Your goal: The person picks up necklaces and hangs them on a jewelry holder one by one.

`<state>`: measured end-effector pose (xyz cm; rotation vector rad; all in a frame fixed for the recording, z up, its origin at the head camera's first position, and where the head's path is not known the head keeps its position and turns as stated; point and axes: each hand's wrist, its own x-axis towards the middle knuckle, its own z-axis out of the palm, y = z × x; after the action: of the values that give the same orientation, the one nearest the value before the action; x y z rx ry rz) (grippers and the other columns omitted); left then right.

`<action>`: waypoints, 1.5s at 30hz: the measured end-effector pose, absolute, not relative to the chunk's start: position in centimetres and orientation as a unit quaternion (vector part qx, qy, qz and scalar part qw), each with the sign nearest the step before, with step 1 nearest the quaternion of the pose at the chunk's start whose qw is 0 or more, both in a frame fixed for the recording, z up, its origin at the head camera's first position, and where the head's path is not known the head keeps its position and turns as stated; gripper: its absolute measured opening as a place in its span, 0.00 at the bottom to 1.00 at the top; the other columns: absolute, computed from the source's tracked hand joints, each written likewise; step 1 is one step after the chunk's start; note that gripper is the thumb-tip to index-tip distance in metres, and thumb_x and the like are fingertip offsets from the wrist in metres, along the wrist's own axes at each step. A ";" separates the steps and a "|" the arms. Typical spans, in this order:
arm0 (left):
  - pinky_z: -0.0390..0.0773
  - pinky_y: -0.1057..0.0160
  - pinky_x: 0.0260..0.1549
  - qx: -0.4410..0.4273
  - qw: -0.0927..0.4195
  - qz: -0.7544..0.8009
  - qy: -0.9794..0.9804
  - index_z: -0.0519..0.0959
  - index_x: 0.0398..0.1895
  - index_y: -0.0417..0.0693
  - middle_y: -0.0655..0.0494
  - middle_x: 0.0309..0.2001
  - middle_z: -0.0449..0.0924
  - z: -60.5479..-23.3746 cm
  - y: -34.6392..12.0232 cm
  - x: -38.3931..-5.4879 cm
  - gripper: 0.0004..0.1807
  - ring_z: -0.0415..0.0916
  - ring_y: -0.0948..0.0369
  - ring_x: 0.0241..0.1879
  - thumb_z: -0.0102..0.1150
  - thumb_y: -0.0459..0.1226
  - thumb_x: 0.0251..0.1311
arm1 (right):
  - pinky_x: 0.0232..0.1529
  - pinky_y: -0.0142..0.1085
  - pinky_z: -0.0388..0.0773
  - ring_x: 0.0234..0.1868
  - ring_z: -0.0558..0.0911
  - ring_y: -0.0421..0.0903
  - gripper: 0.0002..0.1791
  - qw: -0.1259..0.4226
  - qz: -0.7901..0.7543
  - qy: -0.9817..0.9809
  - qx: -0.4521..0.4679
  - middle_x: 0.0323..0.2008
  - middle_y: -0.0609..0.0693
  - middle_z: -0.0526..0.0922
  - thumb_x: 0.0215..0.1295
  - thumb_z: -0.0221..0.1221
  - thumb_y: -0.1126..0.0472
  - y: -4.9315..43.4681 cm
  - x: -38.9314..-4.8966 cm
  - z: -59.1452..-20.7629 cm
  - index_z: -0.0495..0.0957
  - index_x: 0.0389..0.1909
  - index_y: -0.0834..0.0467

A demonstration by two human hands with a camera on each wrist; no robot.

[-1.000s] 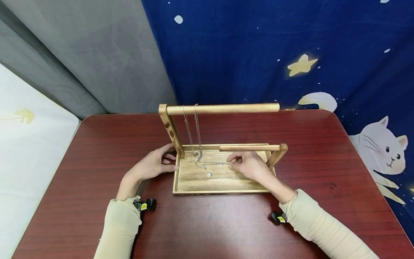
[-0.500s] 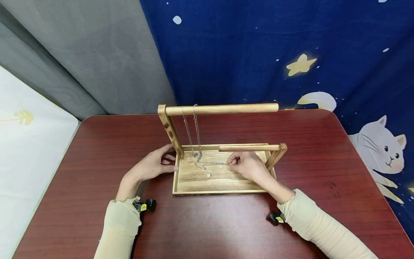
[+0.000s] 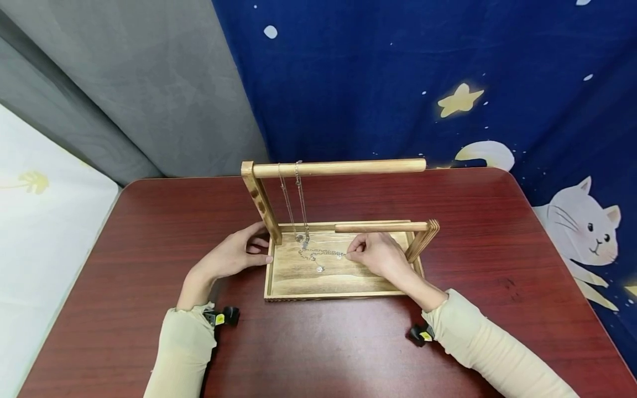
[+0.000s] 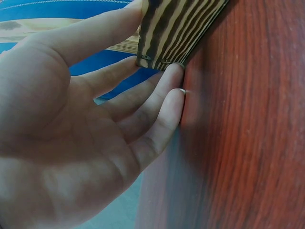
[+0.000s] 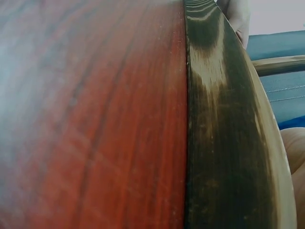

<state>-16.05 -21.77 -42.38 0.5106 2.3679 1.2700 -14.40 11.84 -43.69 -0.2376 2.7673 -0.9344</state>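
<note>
A wooden jewelry stand (image 3: 343, 284) has a shallow tray base, a tall bar at the back left and a lower bar at the right. My left hand (image 3: 231, 254) holds its left end, thumb on the side rim and fingers towards the back corner; the left wrist view shows those fingers (image 4: 164, 102) against the striped end wall. Inside the tray, under the lower bar, my right hand (image 3: 378, 254) pinches the right end of a silver chain (image 3: 323, 252). That chain lies on the tray floor; its held end is hidden by the fingertips.
From the tall bar (image 3: 343, 168) hang thin silver necklaces (image 3: 302, 199), their lower ends reaching the tray. A small round pendant (image 3: 320, 269) lies below the chain. The lower bar (image 3: 380, 227) passes just above my right hand. The red-brown table (image 3: 318, 348) surrounds the stand.
My right hand has shifted slightly left, its fingertips now closer to the left part of the chain. My left hand stays at the stand's end.
</note>
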 end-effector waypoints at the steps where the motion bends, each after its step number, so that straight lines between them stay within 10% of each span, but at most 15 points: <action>1: 0.79 0.52 0.53 0.184 0.202 0.455 0.848 0.58 0.74 0.35 0.38 0.65 0.69 -42.4 -21.7 -16.1 0.42 0.77 0.48 0.55 0.69 0.30 0.58 | 0.28 0.33 0.70 0.25 0.73 0.37 0.06 0.106 -0.319 0.938 -0.080 0.22 0.38 0.77 0.56 0.71 0.52 11.9 -14.4 -43.7 0.84 0.23 0.43; 45: 0.80 0.53 0.53 0.181 0.204 0.455 0.848 0.58 0.74 0.35 0.37 0.63 0.70 -42.3 -21.8 -16.1 0.43 0.78 0.48 0.53 0.69 0.31 0.58 | 0.35 0.37 0.77 0.32 0.79 0.38 0.04 0.103 -0.385 0.907 -0.137 0.31 0.42 0.81 0.70 0.61 0.55 12.6 -13.3 -41.9 0.79 0.35 0.50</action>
<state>-16.11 -21.79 -42.32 0.5056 2.3640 1.2677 -13.28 12.60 -41.90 -0.4036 2.6759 -1.1354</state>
